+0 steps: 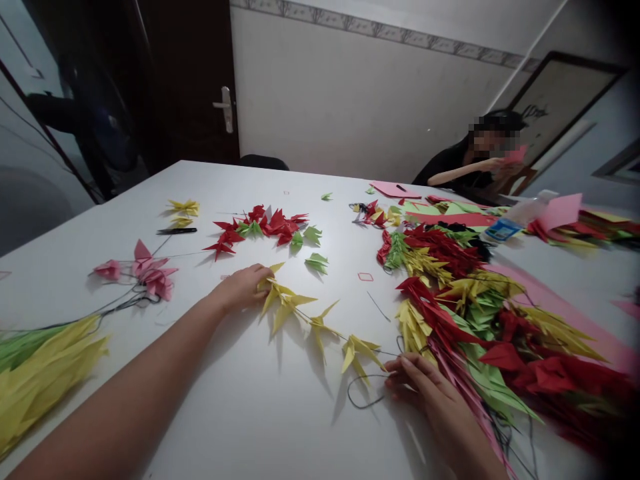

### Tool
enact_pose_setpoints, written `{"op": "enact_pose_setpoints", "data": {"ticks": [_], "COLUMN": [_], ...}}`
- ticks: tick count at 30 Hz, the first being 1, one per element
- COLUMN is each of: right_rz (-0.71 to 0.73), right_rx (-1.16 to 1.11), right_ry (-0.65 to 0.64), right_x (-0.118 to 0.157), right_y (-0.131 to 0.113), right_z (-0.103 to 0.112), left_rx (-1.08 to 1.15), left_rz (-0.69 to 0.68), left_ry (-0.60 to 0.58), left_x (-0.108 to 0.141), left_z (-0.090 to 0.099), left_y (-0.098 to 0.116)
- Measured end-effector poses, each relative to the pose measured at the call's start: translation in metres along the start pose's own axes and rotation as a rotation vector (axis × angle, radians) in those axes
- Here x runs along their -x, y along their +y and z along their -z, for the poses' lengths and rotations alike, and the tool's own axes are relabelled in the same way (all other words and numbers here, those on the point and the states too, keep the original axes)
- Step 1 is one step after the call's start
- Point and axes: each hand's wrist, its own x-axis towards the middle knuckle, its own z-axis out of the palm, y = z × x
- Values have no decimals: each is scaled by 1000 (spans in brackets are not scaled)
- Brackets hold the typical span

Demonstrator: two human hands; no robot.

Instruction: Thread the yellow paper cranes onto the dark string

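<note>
Both of your bare hands were working one piece. Your left grip (243, 288) was closed, its fingers together at the far end of a strand of yellow folded-paper cranes (287, 303), which lay on the white bench (240, 420) between your hands. Your right grip (430, 400) was curled and appeared clamped on a dark thread (361, 407), which left the last crane and sagged into a small loop before reaching your fingers.

Holding the grips well apart worked well, since it let the cranes sit separately along the thread instead of bunching together. Your light hold at the paper tips also suited such thin, sharp folds, which would crease easily under a harder pinch.

Just beside your right grip rose a dense heap of red, yellow and green paper crane strands (480, 320). To the left lay pink paper cranes on wire-like stems (155, 280), a bundle of yellow and green folded paper (35, 373), and scattered red paper cranes (260, 227). Across the bench, a co-worker (453, 170) held a piece of pink paper (515, 157).
</note>
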Motion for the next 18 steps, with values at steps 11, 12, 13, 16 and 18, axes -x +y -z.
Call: {"op": "enact_pose_setpoints", "data": {"ticks": [11,12,13,16,18], "right_rz": [-20,-17,-10,61,120], "right_rx": [-47,-43,-33,28,87], "right_ry": [-100,-111,-121,-106,-68], "right_x": [-42,-49,-56,-75,-86], "right_y": [-43,-47,-49,-51,-46], "right_z": [-34,-41,-47,-61,-65], "left_rx": [-203,-218,-227,-234,-216], "left_rz": [277,310,339,388,401], "left_ry": [102,99,100,106,112], "left_x": [42,46,50,60,65], "left_z": [13,15,17,19,18], "left_y": [-28,-30,-31,-33,-33]}}
